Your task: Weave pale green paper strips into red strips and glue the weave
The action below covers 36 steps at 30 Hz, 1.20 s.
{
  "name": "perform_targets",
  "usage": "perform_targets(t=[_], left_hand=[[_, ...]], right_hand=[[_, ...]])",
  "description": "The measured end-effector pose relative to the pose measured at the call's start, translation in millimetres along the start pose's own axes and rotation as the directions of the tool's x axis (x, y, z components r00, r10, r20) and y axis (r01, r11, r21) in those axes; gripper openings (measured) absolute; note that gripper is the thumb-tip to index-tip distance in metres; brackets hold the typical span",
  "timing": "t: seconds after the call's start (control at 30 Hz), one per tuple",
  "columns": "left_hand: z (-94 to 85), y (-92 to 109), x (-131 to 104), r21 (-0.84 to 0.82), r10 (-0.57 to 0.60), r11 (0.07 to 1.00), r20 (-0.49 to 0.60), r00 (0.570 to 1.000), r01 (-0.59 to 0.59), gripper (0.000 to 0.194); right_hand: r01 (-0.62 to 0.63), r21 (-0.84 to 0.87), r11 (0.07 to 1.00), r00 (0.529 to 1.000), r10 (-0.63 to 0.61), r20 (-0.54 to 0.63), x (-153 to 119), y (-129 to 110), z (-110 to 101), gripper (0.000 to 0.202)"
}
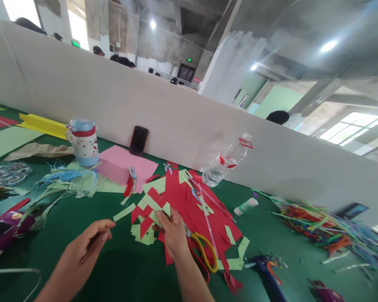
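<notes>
My right hand (173, 233) pinches a piece of woven red and light green paper strips (151, 205) near the middle of the table. Beside it on the left, my left hand (88, 247) hovers with its fingers curled and thumb near the index finger; whether anything small is between them cannot be made out. Red paper (189, 201) and green scraps lie under and behind my right hand. Scissors with yellow and red handles (208, 256) rest just right of my right wrist.
A cup (84, 144), a phone (139, 140) and a tilted plastic bottle (222, 165) stand along the white partition (176, 117). A glue stick (246, 206), a blue glue gun (267, 274) and a heap of colored stems (321, 226) lie right. Tassels (63, 174) lie left.
</notes>
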<state>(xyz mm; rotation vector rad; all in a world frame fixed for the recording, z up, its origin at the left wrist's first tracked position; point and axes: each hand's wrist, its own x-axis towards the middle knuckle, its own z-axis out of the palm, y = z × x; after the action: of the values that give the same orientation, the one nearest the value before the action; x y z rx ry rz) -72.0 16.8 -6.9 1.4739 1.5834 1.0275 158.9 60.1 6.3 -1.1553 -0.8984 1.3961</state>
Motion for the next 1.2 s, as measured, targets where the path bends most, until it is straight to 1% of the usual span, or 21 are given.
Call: perform_targets(t=[0.1, 0.2, 0.23, 0.33, 0.37, 0.43, 0.5, 0.53, 0.6, 0.67, 0.7, 0.8, 0.93, 1.0, 1.07, 1.1, 1.13, 1.17, 1.2], left_hand=[[1.4, 7, 0, 0.030, -0.009, 1.000, -0.006, 1.000, 0.010, 0.034], [2.4, 12, -1, 0.051, -0.050, 0.997, -0.073, 0.996, 0.054, 0.049], [3.3, 12, 0, 0.024, -0.048, 0.998, -0.078, 0.996, 0.050, 0.049], [8.9, 6, 5, -0.136, -0.025, 0.991, -0.023, 0.999, 0.022, 0.037], [11.8, 5, 8, -0.187, -0.030, 0.982, -0.010, 1.000, 0.027, 0.041], [17.9, 6, 12, -0.283, -0.073, 0.957, -0.027, 0.997, 0.063, 0.061], [22.6, 14, 15, -0.396, -0.127, 0.913, -0.036, 0.991, 0.102, 0.077], [24.0, 20, 16, -0.466, -0.153, 0.875, -0.008, 0.988, 0.131, 0.086], [24.5, 33, 17, -0.569, -0.194, 0.789, 0.126, 0.973, 0.231, 0.100], [23.2, 43, 17, -0.609, -0.218, 0.722, 0.248, 0.944, 0.327, 0.105], [22.4, 46, 17, -0.614, -0.222, 0.704, 0.288, 0.932, 0.357, 0.105], [21.9, 46, 17, -0.621, -0.221, 0.682, 0.326, 0.919, 0.385, 0.104], [25.5, 38, 17, -0.637, -0.238, 0.666, 0.312, 0.920, 0.388, 0.103], [27.1, 35, 17, -0.630, -0.212, 0.681, 0.318, 0.924, 0.373, 0.101], [27.2, 30, 16, -0.629, -0.179, 0.708, 0.280, 0.943, 0.321, 0.096], [26.6, 28, 17, -0.630, -0.179, 0.720, 0.236, 0.955, 0.291, 0.092], [25.9, 25, 17, -0.635, -0.194, 0.725, 0.183, 0.964, 0.266, 0.087], [25.0, 23, 17, -0.648, -0.219, 0.716, 0.144, 0.965, 0.259, 0.082], [24.3, 22, 16, -0.668, -0.251, 0.690, 0.138, 0.958, 0.277, 0.080]], right_hand=[[0.002, -0.006, 1.000, 1.000, -0.002, 0.020, -1, 3, -2, 0.048], [0.007, -0.016, 1.000, 0.999, -0.006, 0.035, -2, 4, -5, 0.050], [0.010, -0.018, 1.000, 0.999, -0.009, 0.039, -2, 5, -5, 0.050], [0.022, -0.022, 1.000, 0.998, -0.021, 0.058, -3, 3, -6, 0.049], [0.027, -0.023, 0.999, 0.997, -0.025, 0.067, -4, 2, -6, 0.048], [0.031, -0.028, 0.999, 0.995, -0.028, 0.101, -8, 0, -4, 0.047], [0.021, -0.048, 0.999, 0.983, -0.012, 0.181, -13, -3, -1, 0.046], [0.020, -0.061, 0.998, 0.972, -0.005, 0.234, -15, -4, 0, 0.045], [0.030, -0.075, 0.997, 0.938, -0.002, 0.346, -19, -4, 3, 0.042], [0.049, -0.068, 0.996, 0.908, -0.016, 0.419, -22, -4, 5, 0.037], [0.057, -0.066, 0.996, 0.899, -0.022, 0.437, -22, -3, 5, 0.035], [0.059, -0.089, 0.994, 0.908, -0.017, 0.419, -23, 1, 6, 0.034], [0.020, -0.095, 0.995, 0.919, 0.019, 0.394, -23, 7, 9, 0.038], [0.035, -0.091, 0.995, 0.929, 0.001, 0.369, -22, 11, 10, 0.037], [0.119, -0.143, 0.982, 0.952, -0.072, 0.297, -20, 12, 9, 0.032], [0.210, -0.209, 0.955, 0.956, -0.156, 0.248, -19, 12, 7, 0.027], [0.335, -0.298, 0.894, 0.936, -0.280, 0.212, -18, 11, 4, 0.020], [0.476, -0.393, 0.786, 0.879, -0.428, 0.209, -17, 9, 0, 0.014], [0.609, -0.477, 0.634, 0.784, -0.571, 0.243, -17, 7, -4, 0.012]])
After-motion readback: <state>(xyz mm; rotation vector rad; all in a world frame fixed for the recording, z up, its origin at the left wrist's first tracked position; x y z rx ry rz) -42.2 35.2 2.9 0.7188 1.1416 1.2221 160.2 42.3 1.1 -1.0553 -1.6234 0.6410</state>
